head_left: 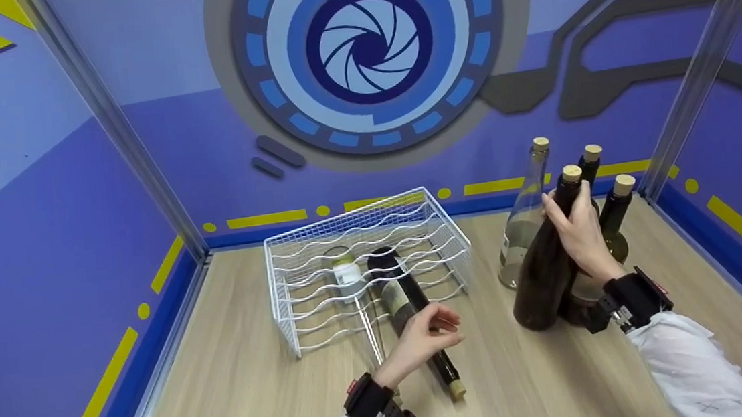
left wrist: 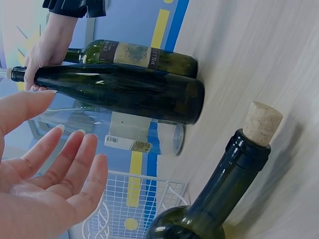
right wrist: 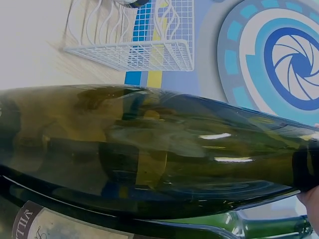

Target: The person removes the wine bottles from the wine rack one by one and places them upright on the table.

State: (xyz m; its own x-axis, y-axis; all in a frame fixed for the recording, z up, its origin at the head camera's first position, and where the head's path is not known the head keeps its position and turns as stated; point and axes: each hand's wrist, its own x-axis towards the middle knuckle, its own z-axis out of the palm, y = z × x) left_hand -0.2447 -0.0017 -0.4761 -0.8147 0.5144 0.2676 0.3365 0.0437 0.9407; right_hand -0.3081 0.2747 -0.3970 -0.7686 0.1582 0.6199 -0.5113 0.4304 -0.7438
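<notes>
My right hand (head_left: 578,231) grips the neck of a dark wine bottle (head_left: 538,281), corked and nearly upright, leaning slightly. This bottle fills the middle of the right wrist view. My left hand (head_left: 423,338) holds nothing; its fingers are loosely bent in the left wrist view. It hovers over a labelled dark bottle (head_left: 395,294) that lies in a white wire rack (head_left: 286,323), its corked neck (left wrist: 209,174) pointing toward me. Beside that bottle lies a clear bottle (head_left: 348,274) with a white label, its neck partly hidden by my left hand and wrist.
Around the gripped bottle stand a clear corked bottle (head_left: 515,249) on its left and two dark corked bottles behind and to the right, one with a green body (head_left: 617,240). The wooden tabletop (head_left: 226,396) meets blue-purple panels (head_left: 165,159) at the back and sides.
</notes>
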